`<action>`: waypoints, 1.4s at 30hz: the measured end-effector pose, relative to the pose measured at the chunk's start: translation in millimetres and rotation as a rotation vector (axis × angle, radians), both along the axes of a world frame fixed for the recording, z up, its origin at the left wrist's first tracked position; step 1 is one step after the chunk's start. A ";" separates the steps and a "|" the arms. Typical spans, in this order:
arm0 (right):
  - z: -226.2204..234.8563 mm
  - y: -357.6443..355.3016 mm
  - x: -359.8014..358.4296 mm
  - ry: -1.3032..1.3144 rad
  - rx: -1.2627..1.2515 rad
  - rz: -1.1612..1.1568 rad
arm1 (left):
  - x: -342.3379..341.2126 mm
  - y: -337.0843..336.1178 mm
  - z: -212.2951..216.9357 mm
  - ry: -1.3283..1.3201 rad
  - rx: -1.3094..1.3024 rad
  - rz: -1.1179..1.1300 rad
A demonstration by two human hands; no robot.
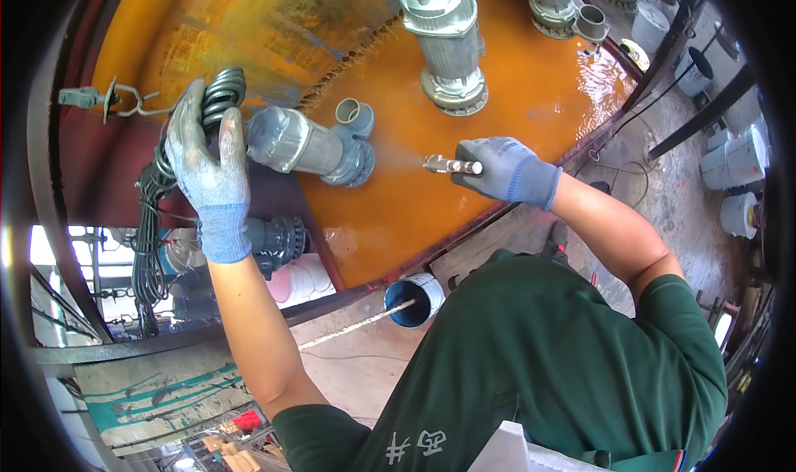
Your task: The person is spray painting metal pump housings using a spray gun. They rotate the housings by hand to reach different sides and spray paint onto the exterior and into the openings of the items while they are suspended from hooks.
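My left hand [206, 153], in a grey-blue glove, is closed around a coiled dark cable [224, 90] beside a metal hook [133, 95]. Just right of it a silvery-grey submersible pump [308, 144] lies roughly sideways, its round outlet pointing up and its ribbed base toward my right hand. In my gloved right hand [507, 172] is a small metal spray gun [452, 166], aimed left at the pump's base. A faint mist shows between nozzle and pump. How the pump is held up is hidden behind my left hand.
Behind the pump spreads a wet orange-stained panel [506, 82]. Another grey pump [448, 49] stands upright on it, and one more [551, 3] at the far right. Below are a blue bucket [414, 299] with a rope and bundled cable [149, 256]. White buckets [734, 161] line the right.
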State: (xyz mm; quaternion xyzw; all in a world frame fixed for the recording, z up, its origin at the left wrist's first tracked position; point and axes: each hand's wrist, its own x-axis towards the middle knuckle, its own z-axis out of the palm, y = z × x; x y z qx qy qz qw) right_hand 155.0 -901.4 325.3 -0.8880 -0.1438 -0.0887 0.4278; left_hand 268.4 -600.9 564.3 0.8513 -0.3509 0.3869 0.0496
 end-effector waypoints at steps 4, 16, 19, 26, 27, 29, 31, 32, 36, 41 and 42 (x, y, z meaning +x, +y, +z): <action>-1.3 -9.7 4.2 0.112 0.185 -0.091 | -0.9 -0.2 -5.2 -0.001 -0.024 0.001; 9.9 -41.5 16.3 0.273 0.248 0.264 | -13.8 46.0 -11.5 0.015 -0.155 0.014; 16.1 -47.9 16.6 0.302 0.016 0.287 | -17.3 62.9 -10.4 0.048 -0.269 0.054; 13.1 -64.0 17.0 0.351 0.264 0.119 | -29.4 116.1 1.6 0.211 -0.469 0.135; 15.1 -67.4 14.8 0.427 0.133 0.219 | -33.7 113.3 3.6 0.198 -0.428 0.184; 20.8 -72.6 7.2 0.434 0.165 0.177 | -33.9 113.6 4.4 0.192 -0.417 0.257; 23.9 -74.1 3.5 0.295 0.289 0.066 | -33.7 123.6 9.5 0.135 -0.306 0.355; 32.1 -81.9 2.3 0.363 0.371 0.071 | -32.2 128.6 10.3 0.116 -0.262 0.403; 49.6 -99.7 4.3 0.375 0.067 0.265 | -18.0 146.0 9.6 0.113 -0.269 0.364; 83.2 -100.0 10.0 0.375 0.249 0.226 | -3.2 158.3 4.4 0.047 -0.211 0.425; 84.9 -100.2 13.4 0.341 0.277 0.236 | 0.5 161.4 3.6 0.057 -0.237 0.421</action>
